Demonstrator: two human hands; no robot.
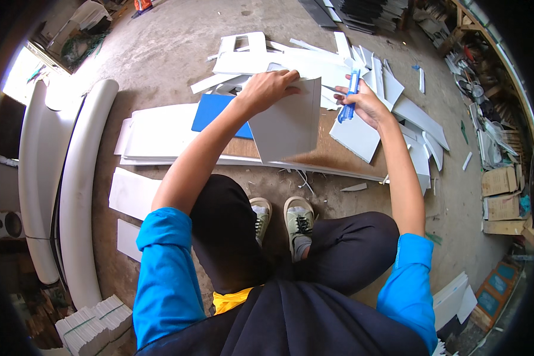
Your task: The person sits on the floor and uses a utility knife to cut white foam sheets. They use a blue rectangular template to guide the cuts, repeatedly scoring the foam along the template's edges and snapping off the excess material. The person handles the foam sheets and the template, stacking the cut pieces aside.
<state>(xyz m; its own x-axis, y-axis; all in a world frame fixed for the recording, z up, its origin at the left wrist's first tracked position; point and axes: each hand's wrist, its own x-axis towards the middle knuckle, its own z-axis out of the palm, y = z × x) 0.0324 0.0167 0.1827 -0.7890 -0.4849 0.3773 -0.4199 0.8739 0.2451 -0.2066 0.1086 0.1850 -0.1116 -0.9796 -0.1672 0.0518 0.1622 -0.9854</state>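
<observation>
My left hand (268,89) pinches the upper edge of a white sheet (286,127), which hangs tilted above a brown board (329,151). In my right hand (368,105) is a blue utility knife (350,99), held upright between thumb and fingers, to the right of the sheet. Below the knife a white rectangular piece (357,140) lies on the board's right part. A blue panel (212,111) shows partly behind my left forearm. To its left, white sheets (157,132) are stacked on the low work surface.
White offcuts (314,58) are heaped beyond the board and spill to its right. Loose white sheets (133,191) lie on the floor at left, near large white rolls (83,196). Cardboard boxes (499,181) stand at the far right. My shoes (299,221) are close to the board's near edge.
</observation>
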